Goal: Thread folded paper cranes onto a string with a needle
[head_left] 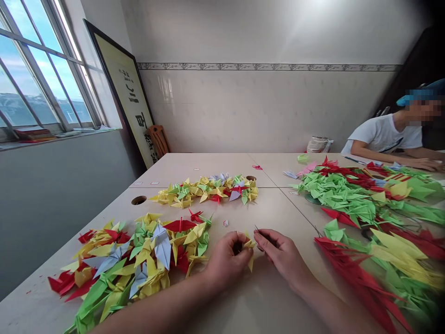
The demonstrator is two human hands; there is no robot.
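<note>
Left hand (227, 260) curled closed around a small yellow folded-paper crane (249, 244), right hand (280, 257) pinching a thin dark metal needle (256, 228) just beside it, above the beige table (222, 204); long strands of red, green and yellow paper cranes (368, 241) apparently finished at right of the frame, loose multicoloured paper cranes (128, 264) left in a heap at lower left

Yellow paper crane (249, 248), small, folded, sharp creased points sticking out, one tip hanging down, part of it hidden in the grip of the left hand (227, 260) — held up close between both hands. Thin dark needle (256, 228) pinched in the right hand (280, 255) — tip angled up, just beside the crane
</note>
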